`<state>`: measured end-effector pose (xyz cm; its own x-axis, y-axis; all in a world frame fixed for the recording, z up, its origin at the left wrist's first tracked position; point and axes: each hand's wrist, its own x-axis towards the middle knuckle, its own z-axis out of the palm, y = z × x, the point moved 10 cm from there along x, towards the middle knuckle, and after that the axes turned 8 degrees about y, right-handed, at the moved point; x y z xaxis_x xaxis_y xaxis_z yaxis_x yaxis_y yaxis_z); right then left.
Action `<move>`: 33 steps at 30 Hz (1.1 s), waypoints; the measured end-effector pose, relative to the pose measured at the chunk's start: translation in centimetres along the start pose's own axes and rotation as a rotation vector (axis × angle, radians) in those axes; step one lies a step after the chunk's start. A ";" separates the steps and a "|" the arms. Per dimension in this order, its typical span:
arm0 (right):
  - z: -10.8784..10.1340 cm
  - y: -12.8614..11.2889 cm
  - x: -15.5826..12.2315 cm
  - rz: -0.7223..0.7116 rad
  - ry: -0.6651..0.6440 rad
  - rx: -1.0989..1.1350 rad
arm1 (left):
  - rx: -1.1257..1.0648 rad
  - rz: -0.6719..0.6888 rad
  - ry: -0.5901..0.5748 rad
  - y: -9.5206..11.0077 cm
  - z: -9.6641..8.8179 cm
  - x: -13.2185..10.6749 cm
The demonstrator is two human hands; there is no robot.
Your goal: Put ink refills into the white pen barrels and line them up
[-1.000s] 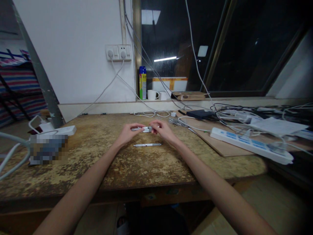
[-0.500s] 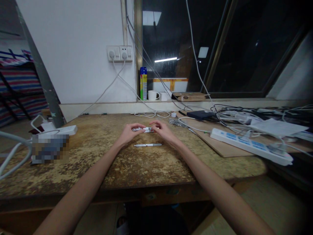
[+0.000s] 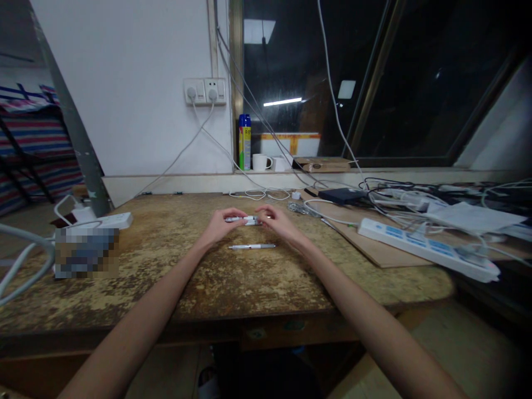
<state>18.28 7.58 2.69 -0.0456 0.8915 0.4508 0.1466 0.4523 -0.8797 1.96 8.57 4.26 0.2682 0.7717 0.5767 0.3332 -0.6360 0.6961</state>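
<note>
Near the middle of the worn wooden table (image 3: 257, 282), my left hand (image 3: 220, 224) and my right hand (image 3: 276, 221) face each other. Between them lie white pens (image 3: 251, 220), close together and parallel to the table's edge. The fingers of my left hand are closed on the left ends of these pens, and those of my right hand on the right ends. My fingers hide both ends, so how many pens there are I cannot tell. A single white and grey pen (image 3: 251, 246) lies on the table just nearer to me, untouched.
On the right, a long white power strip (image 3: 428, 249) rests across a brown board (image 3: 357, 238) beside tangled cables. Another power strip (image 3: 120, 220) lies at the left. A spray can (image 3: 245, 141), a white mug (image 3: 261, 162) and a flat cardboard box (image 3: 322, 164) stand on the windowsill.
Both hands stay at the pens with almost no movement. The whole view has shifted very slightly. The single pen lies where it was.
</note>
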 end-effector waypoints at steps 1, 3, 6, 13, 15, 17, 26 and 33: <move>0.1 -0.1 0.0 0.000 -0.011 0.001 | -0.002 -0.001 -0.003 0.0 0.0 0.0; 0.4 0.1 -0.1 0.026 -0.040 -0.005 | -0.014 -0.007 -0.013 -0.1 0.2 0.0; 0.1 -0.1 0.0 0.023 -0.019 -0.015 | -0.031 -0.017 -0.011 -0.2 0.2 0.0; 0.4 -0.1 -0.1 0.017 -0.055 -0.024 | -0.038 -0.034 -0.031 -0.2 0.5 -0.1; 0.2 -0.3 -0.1 0.002 -0.031 -0.031 | -0.034 -0.022 -0.020 0.0 0.4 -0.1; 0.1 -0.7 -0.2 -0.018 -0.031 -0.018 | -0.032 -0.011 -0.003 0.2 0.1 0.0; 1.1 -0.7 -0.9 0.102 -0.134 0.121 | -0.018 -0.050 0.056 0.6 -0.5 0.0; 2.3 0.8 -1.2 0.187 -0.214 0.228 | -0.137 -0.161 0.153 0.0 -1.5 0.2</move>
<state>16.18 6.90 1.05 -0.2485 0.9336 0.2582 -0.0510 0.2536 -0.9660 0.63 8.69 5.01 0.0786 0.8599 0.5044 0.2321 -0.5078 0.8296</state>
